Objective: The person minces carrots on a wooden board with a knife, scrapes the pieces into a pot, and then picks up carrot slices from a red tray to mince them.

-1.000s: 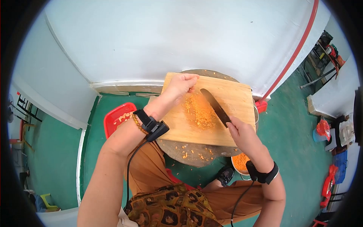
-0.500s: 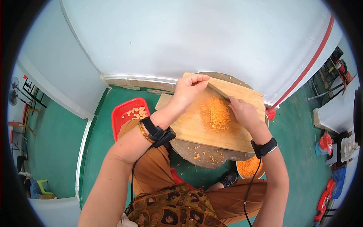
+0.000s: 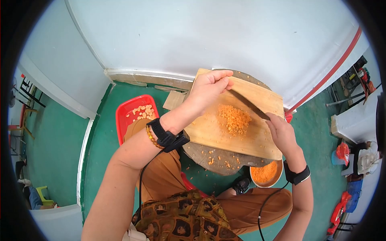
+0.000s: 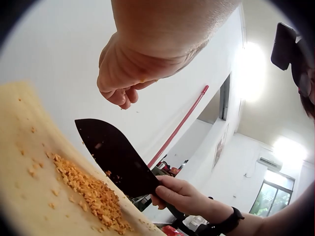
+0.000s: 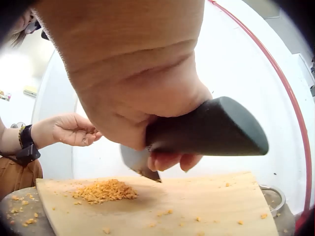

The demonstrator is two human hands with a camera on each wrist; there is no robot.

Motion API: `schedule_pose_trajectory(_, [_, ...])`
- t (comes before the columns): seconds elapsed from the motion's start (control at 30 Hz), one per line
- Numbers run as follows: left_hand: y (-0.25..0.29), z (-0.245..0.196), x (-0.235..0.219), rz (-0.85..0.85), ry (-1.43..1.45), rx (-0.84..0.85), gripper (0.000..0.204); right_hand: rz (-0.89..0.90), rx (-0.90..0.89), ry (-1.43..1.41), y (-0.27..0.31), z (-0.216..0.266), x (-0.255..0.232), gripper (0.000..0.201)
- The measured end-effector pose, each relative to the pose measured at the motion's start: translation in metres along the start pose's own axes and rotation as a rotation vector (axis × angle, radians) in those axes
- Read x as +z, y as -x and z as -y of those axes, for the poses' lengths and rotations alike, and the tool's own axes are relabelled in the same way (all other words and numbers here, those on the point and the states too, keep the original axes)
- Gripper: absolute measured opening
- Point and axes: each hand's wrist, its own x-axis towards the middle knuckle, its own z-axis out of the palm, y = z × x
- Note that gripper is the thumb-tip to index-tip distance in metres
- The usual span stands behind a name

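My right hand (image 3: 281,130) grips the black handle of a kitchen knife (image 4: 115,157), whose broad dark blade has small orange bits stuck to it. The blade is raised above a wooden cutting board (image 3: 257,140). A heap of finely chopped orange food (image 3: 234,119) lies on the board beneath it. My left hand (image 3: 211,86), its fingers curled in and thumb drawn close, hovers near the blade's tip. In the left wrist view a gap shows between those fingertips and the blade. No object is visible in the left hand.
The board lies on a round wooden stump (image 3: 201,154) scattered with crumbs. Below its right side, a metal bowl (image 3: 279,173) contains more orange bits. A red basin (image 3: 123,120) with pale round slices stands at left. A white wall (image 3: 169,36) rises behind.
The left hand has come nearer the knife's tip, and its fingers have changed from a tight pinch to a looser curl. The knife, held by the right hand, has turned more edge-on.
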Motion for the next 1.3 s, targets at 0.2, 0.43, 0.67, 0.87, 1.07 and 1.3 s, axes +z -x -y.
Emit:
schedule_pose_trajectory(0.2, [-0.004, 0.019, 0.014, 0.214, -0.103, -0.118, 0.040, 0.044, 0.226, -0.078, 0.017, 0.008, 0.015, 0.027])
schedule_pose_trajectory(0.43, [-0.020, 0.017, 0.010, 0.040, -0.113, -0.056, 0.035, 0.200, 0.609, -0.498, 0.008, 0.074, -0.011, 0.028])
schedule_pose_trajectory(0.67, [-0.023, -0.014, -0.031, -0.255, 0.128, 0.075, 0.032, 0.054, 0.258, -0.704, 0.023, 0.143, 0.024, 0.029])
schedule_pose_trajectory(0.87, [-0.015, -0.023, -0.034, -0.271, 0.079, 0.037, 0.036, 0.243, 0.255, -0.833, 0.012, 0.170, 0.062, 0.027])
schedule_pose_trajectory(1.07, [-0.014, -0.018, -0.032, -0.221, 0.066, 0.014, 0.034, 0.339, 0.587, -0.878, 0.015, 0.133, 0.037, 0.029])
schedule_pose_trajectory(1.3, [-0.011, -0.018, -0.029, -0.181, 0.078, 0.008, 0.034, 0.109, 0.499, -0.694, 0.036, 0.111, 0.021, 0.027])
